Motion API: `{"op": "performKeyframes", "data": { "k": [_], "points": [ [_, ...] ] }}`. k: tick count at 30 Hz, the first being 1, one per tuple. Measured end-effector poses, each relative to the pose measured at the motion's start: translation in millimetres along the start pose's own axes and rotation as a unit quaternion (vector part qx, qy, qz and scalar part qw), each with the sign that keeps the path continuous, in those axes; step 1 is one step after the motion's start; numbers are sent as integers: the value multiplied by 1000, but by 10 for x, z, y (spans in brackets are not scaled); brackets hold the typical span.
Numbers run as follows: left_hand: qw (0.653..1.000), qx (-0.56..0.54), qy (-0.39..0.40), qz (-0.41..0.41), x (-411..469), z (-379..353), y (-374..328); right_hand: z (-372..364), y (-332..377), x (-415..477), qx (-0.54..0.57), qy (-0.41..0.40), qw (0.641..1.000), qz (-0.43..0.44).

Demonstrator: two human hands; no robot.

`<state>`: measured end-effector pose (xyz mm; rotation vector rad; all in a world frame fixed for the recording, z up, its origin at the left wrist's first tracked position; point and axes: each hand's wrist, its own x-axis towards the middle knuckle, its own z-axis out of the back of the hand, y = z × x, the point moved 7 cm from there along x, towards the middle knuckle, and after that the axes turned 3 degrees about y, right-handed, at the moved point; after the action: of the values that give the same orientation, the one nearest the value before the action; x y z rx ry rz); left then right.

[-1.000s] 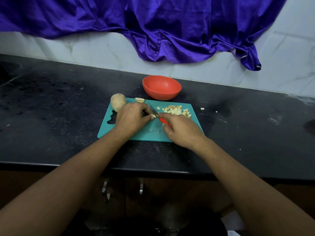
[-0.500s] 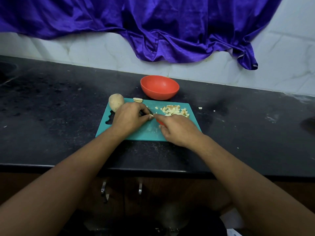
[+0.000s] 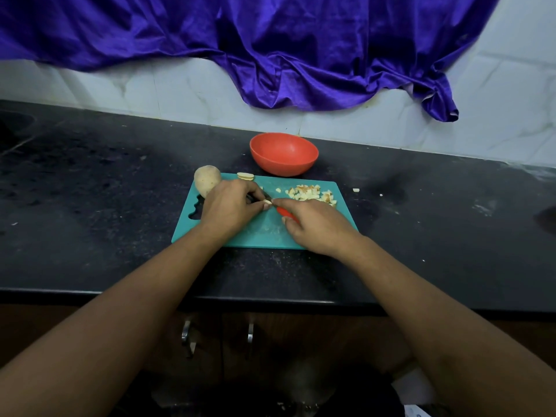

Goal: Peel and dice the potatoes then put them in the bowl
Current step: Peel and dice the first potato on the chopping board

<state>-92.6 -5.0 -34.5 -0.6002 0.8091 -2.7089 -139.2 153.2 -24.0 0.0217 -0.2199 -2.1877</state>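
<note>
The left hand (image 3: 231, 207) pinches 1 potato sliver (image 3: 267, 201); the right hand (image 3: 317, 225) grips the red-handled knife (image 3: 286, 213). Cut straight down, pinch kept clear (blade mostly hidden). The diced pile (image 3: 311, 192) lies just beyond the right hand, the bowl (image 3: 284, 153) farther.

knife (image 3: 285, 212) blade mostly hidden, potato (image 3: 205, 179) part-covered

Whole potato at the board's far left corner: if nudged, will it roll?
Likely to roll: the whole potato is rounded and sits at a corner of the teal cutting board. Probably stiff and heavy for its size, being uncut. Its dull skin looks dry, so likely not slippery.
</note>
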Motion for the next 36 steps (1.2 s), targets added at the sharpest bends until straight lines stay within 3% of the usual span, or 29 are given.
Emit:
{"op": "performKeyframes", "data": {
  "k": [7,20,25,27,29,32,34,36],
  "points": [
    [1000,18,-12,13,50,-10,7,52,14,-42,72,-32,996,-37],
    [1000,3,-7,-10,39,9,24,13,172,-43,-26,-20,998,-45],
    [1000,1,-4,-2,37,11,42,5,236,-17,-87,23,995,-36],
    [1000,-4,-4,4,38,8,47,-1,140,-39,-36,31,998,-37],
    [1000,-6,-6,9,38,3,55,-4,11,-89,83,18,995,-50],
    [1000,-7,-10,12,42,1,75,-18,-219,-99,269,-31,958,-94],
    [1000,-8,-12,9,42,4,67,1,-252,-112,285,-52,952,-102],
    [1000,-8,-13,6,44,10,61,29,-107,-128,225,-45,970,-81]
  ]
}}
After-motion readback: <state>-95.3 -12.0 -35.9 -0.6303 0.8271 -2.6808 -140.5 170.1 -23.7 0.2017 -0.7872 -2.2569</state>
